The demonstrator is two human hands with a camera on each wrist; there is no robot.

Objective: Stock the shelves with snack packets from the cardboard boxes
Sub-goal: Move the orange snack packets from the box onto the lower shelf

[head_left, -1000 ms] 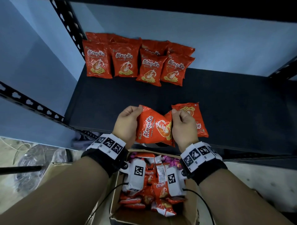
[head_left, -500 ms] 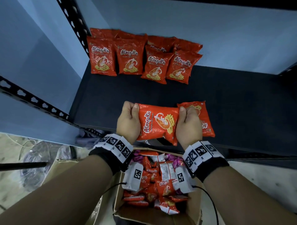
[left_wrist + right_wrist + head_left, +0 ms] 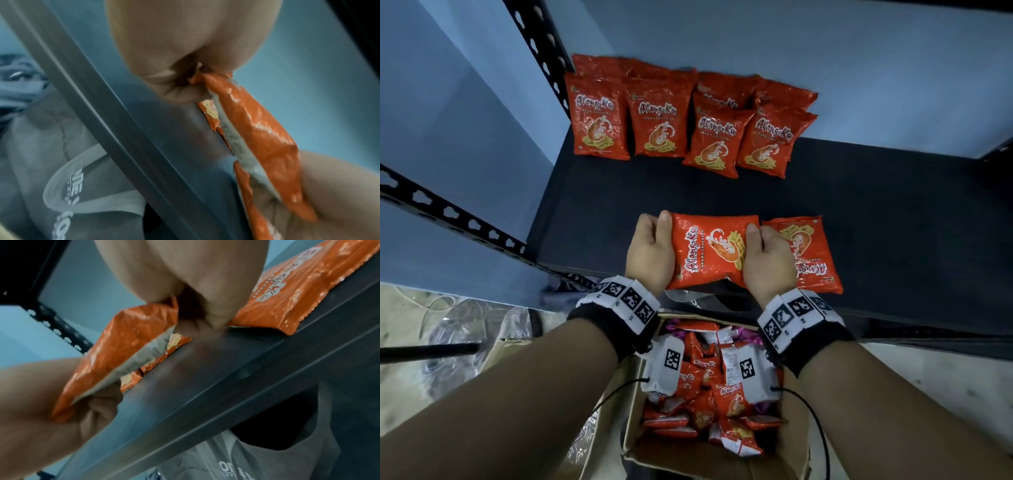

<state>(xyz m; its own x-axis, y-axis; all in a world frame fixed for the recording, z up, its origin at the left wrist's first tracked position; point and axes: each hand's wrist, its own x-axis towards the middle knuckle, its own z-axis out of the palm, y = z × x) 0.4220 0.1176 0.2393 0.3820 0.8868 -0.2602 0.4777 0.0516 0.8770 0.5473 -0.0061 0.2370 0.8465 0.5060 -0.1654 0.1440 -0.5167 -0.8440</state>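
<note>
Centre of the head view: a glossy orange-red prawn-cracker packet (image 3: 710, 253) lies sideways over the front part of the black shelf board (image 3: 893, 212), held at both short ends. Half a second ago it sat slightly tilted; now it is closer to level, and a second ago it was raised and angled between the hands.

Left hand (image 3: 650, 251): thumb on top of the packet's left end, fingers curled beneath. The left wrist view shows the pinch (image 3: 185, 76) closed tight on the crimped seam.

Right hand (image 3: 765, 260): thumb on the packet's right end, fingers tucked under. In the right wrist view, the fingers (image 3: 216, 316) close narrowly on the edge, just above the shelf surface.

Just right of the right hand, a second orange-red packet (image 3: 808, 255) lies flat on the shelf, partly hidden by that hand.

Upper centre of the frame: a row of matching packets (image 3: 681, 123) stands at the back, leaning on the pale blue wall (image 3: 859, 68).

Lower centre: an open brown cardboard box (image 3: 709, 459) with more packets, under the wrists.
</note>
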